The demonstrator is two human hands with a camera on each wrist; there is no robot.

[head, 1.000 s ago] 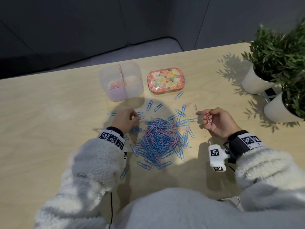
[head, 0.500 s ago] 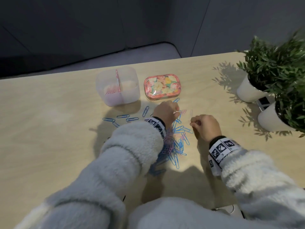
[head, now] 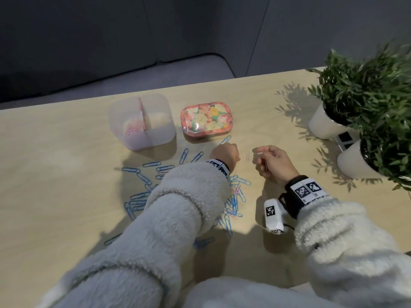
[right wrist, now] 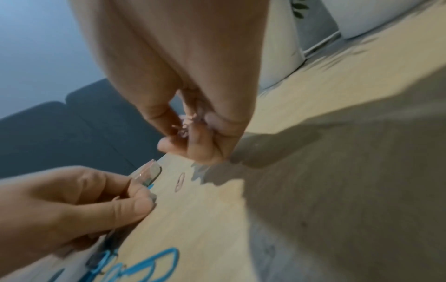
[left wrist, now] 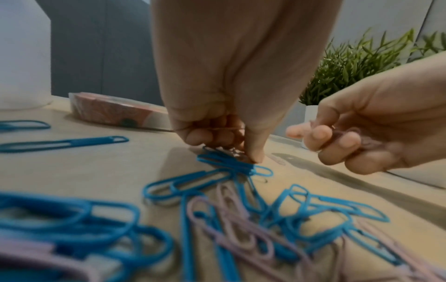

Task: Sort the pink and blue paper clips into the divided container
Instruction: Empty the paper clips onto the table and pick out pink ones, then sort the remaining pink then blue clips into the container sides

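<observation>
Pink clips [head: 133,130] line one compartment of the divided container [head: 155,138], upper left; blue clips [head: 142,197] mostly remain on the counter [head: 55,196]. Left hand [head: 224,153] pinches at the pile; right hand [head: 272,162] clutches pink ones.

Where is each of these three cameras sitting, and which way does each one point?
Head: worn on the head, looks down at the table, paper clips, divided container; both sleeves and hands show.
Left wrist: looks along the left hand at its fingertips on blue clips.
Right wrist: looks along the right hand, whose grip holds pink clips.
Shared: both wrist views show the other hand and the single pink clip on the table.
</observation>
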